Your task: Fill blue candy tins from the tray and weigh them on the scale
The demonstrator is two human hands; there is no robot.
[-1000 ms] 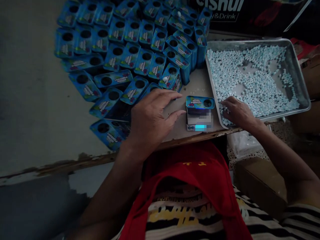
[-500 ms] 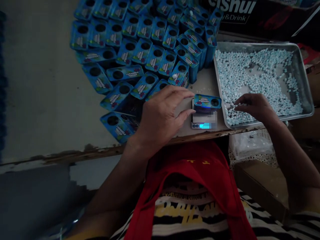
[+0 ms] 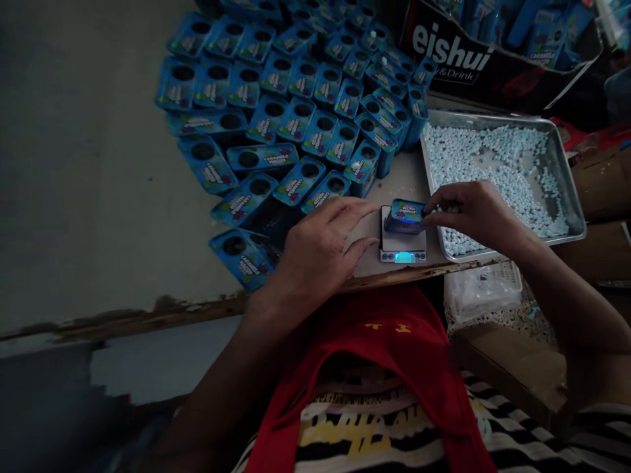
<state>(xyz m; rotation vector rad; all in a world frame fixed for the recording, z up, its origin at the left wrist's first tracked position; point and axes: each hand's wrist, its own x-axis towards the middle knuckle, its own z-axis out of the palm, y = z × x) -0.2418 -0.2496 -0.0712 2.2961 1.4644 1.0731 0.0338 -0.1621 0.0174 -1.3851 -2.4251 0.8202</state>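
Observation:
A blue candy box (image 3: 407,211) printed "CARAMELO MACIZO" stands on a small digital scale (image 3: 403,243) with a lit display. To its left, my left hand (image 3: 328,240) has thumb and fingers spread apart, holding nothing. My right hand (image 3: 468,213) is closed in a pinch at the right end of the box top, where the fingertips cover the round hole. Small pale candies show between its fingers; how many is hidden. Just beyond that hand, a metal tray (image 3: 578,210) holds a layer of pale blue candies (image 3: 463,148).
Many similar blue boxes (image 3: 276,157) with round holes crowd the table (image 3: 98,164) on the left and at the back. A black carton (image 3: 453,59) with more blue packs stands behind the tray. Below the front edge are a clear plastic bag (image 3: 476,292) and a brown cardboard box (image 3: 510,364).
My right hand has moved left from the tray to the hole of the box on the scale. My left hand has drawn slightly away from the box. The camera view has shifted.

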